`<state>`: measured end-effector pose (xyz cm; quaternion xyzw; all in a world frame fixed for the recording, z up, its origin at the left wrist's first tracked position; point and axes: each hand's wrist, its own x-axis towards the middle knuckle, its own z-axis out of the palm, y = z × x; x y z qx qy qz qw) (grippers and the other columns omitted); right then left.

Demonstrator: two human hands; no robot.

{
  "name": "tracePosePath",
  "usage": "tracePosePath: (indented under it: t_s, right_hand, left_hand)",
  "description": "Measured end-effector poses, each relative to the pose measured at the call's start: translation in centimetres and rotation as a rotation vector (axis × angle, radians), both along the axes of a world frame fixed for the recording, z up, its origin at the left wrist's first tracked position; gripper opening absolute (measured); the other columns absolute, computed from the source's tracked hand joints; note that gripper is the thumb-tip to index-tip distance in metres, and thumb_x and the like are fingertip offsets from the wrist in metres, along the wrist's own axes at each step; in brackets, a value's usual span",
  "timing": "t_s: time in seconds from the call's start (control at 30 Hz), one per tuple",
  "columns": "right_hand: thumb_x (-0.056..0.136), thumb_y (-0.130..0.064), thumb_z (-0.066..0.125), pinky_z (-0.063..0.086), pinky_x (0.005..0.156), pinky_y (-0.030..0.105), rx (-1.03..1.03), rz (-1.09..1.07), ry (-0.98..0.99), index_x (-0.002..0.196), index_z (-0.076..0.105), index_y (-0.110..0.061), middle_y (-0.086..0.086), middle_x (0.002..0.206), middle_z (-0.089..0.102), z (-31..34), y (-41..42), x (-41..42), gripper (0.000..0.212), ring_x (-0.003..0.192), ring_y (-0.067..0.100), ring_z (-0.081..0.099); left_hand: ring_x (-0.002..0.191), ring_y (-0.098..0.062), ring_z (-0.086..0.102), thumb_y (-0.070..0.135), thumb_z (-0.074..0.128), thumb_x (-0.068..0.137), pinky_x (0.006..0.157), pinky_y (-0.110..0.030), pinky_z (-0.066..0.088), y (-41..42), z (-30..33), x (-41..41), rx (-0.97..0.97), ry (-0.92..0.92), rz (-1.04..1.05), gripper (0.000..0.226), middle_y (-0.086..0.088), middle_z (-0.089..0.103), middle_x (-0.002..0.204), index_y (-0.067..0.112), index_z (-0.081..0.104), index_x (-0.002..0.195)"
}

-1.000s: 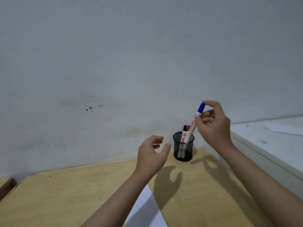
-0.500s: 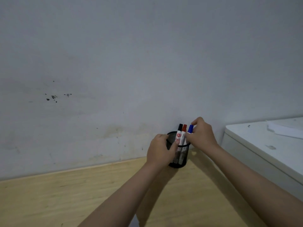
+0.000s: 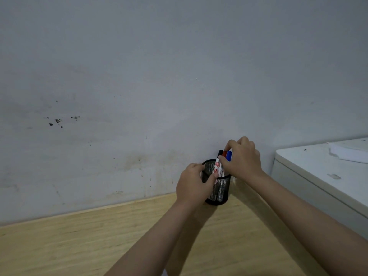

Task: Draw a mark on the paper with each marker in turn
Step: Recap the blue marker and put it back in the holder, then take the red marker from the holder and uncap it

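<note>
Standing nearly upright in a black mesh cup (image 3: 221, 188), three markers (image 3: 224, 156) show us white barrels with red printing and caps of black, red and blue, the caps bunched side by side above the rim. Their long axes run up and down with a slight lean away from our left hand, caps at the top and the lower ends down inside the cup, dimly visible through the mesh. Our right hand (image 3: 242, 160) comes over the top of them; its grip is closed around the capped ends, thumb on the near side of the barrels and the fingers curled over the caps, though we cannot tell which single marker it pinches. Just below and beside that grip, our left hand (image 3: 194, 184) wraps the near wall of the cup, thumb lying at the rim and fingers hidden round the side, so its grip is narrow and filled by the cup. The cup stands on the wooden desk (image 3: 79, 242), close against the grey wall (image 3: 179, 76) behind the grips. Beyond the right grip, well apart, a white cabinet (image 3: 318, 172) carries a white sheet (image 3: 348, 152) on its top.
</note>
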<state>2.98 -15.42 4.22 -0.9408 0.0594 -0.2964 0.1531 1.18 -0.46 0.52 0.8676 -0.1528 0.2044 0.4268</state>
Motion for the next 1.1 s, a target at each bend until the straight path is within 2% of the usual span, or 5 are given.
tracePosePath:
  t_s: [0.27, 0.37, 0.57, 0.9, 1.1]
  right_hand:
    - [0.07, -0.034, 0.073, 0.028, 0.087, 0.038, -0.1, 0.197, -0.095, 0.08, 0.066, -0.021, -0.004, 0.088, 0.061, 1.6, 0.8, -1.0, 0.018, 0.097, 0.02, 0.046]
    - [0.071, -0.026, 0.075, 0.038, 0.092, 0.039, 0.025, 0.341, -0.049, 0.077, 0.067, -0.02, -0.01, 0.076, 0.066, 2.2, 1.2, -2.0, 0.012, 0.086, 0.012, 0.053]
    - [0.07, 0.002, 0.075, 0.054, 0.075, 0.017, 0.372, 0.565, -0.268, 0.085, 0.069, -0.013, -0.002, 0.078, 0.072, 3.4, 2.3, -6.9, 0.022, 0.076, 0.007, 0.069]
    - [0.076, 0.015, 0.065, 0.057, 0.077, 0.023, 0.742, 0.773, -0.157, 0.088, 0.061, -0.018, 0.006, 0.087, 0.073, 4.5, 8.0, -18.7, 0.036, 0.083, 0.011, 0.073]
    - [0.079, 0.015, 0.064, 0.058, 0.076, 0.026, 0.907, 0.899, -0.177, 0.089, 0.054, -0.006, 0.01, 0.088, 0.069, 4.8, 11.7, -23.4, 0.025, 0.084, 0.018, 0.074]
  left_hand:
    - [0.104, -0.021, 0.057, 0.044, 0.057, 0.084, 0.075, -0.032, 0.046, 0.3, 0.6, -0.3, 0.118, 0.032, -0.011, 0.037, -0.004, 0.063, 0.111, 0.013, 0.064, 0.105]
    - [0.108, -0.022, 0.055, 0.039, 0.057, 0.085, 0.078, -0.03, 0.044, 0.6, 0.8, -0.7, 0.106, 0.072, -0.067, 0.035, -0.005, 0.062, 0.114, 0.014, 0.06, 0.109]
    - [0.099, -0.01, 0.06, 0.018, 0.058, 0.087, 0.086, -0.025, 0.048, 2.3, 2.6, -4.9, -0.265, 0.088, -0.14, 0.031, 0.005, 0.063, 0.111, 0.022, 0.057, 0.118]
    - [0.092, -0.021, 0.071, 0.007, 0.041, 0.095, 0.075, -0.026, 0.052, 8.4, 7.2, -16.3, -0.847, 0.462, -0.355, 0.028, -0.014, 0.073, 0.095, 0.008, 0.068, 0.103]
    - [0.091, -0.021, 0.071, 0.01, 0.061, 0.086, 0.081, -0.031, 0.052, 11.5, 7.7, -21.8, -0.904, 0.345, -0.29, 0.015, -0.014, 0.074, 0.093, 0.004, 0.069, 0.097]
